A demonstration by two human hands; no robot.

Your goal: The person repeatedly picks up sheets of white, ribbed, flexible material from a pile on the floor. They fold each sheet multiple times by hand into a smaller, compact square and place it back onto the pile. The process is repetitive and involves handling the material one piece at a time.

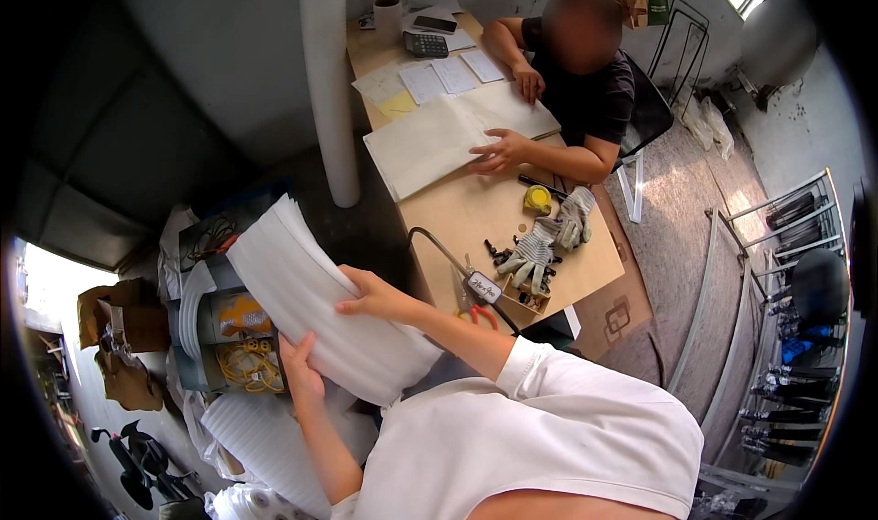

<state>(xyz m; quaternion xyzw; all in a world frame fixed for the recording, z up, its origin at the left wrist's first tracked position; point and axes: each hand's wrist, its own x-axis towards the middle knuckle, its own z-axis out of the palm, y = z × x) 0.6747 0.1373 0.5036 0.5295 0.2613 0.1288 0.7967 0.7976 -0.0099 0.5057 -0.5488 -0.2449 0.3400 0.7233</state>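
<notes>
A thick stack of white foam sheets is tilted in front of my body, its upper end fanned into layers. My right hand grips its right edge, the thumb lying across the top sheet. At the lower left edge my left hand is closed on the same stack, with some fingers hidden underneath. Below my left forearm lies a large roll of white foam. Behind the stack, grey bins hold a coiled yellow cord and an orange-yellow package.
Right of the stack stands a wooden desk bearing work gloves, a yellow tape measure and a calculator. A seated person rests both hands on large paper sheets. A white column rises behind; cardboard lies left.
</notes>
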